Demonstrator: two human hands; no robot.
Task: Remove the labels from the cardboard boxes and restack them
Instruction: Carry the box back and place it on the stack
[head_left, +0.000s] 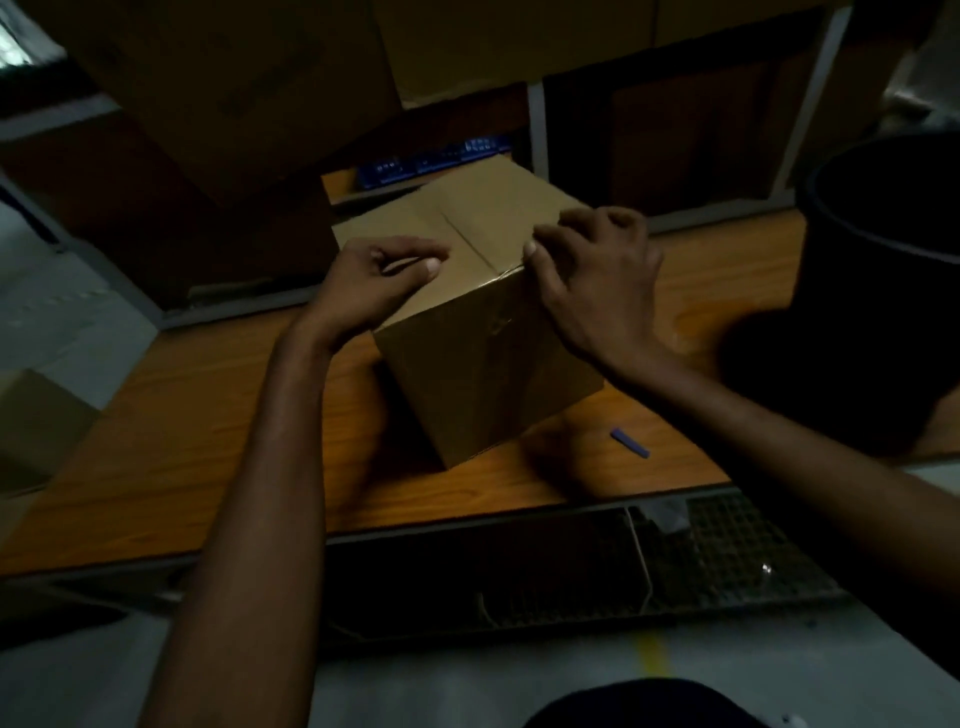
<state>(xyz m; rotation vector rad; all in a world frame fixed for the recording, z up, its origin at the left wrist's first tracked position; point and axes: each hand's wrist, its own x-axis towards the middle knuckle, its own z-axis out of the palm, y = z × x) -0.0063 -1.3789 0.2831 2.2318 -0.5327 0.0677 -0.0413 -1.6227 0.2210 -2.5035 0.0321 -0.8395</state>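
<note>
A closed brown cardboard box (483, 364) stands on the wooden table (182, 415), one corner turned toward me. Clear tape runs along its top seam and down the near face. My left hand (379, 280) rests on the left part of the box top with its fingers curled; whether it pinches anything I cannot tell. My right hand (592, 280) lies over the box's near right top edge, thumb and fingers pinching at the tape there. No printed label shows on the faces in view.
A small blue strip (629, 443) lies on the table right of the box. A dark round bin (878, 270) stands at the right. Large cardboard boxes (249, 93) sit on shelving behind, with a blue crate (436, 158). A black mesh tray (727, 551) sits below the table edge.
</note>
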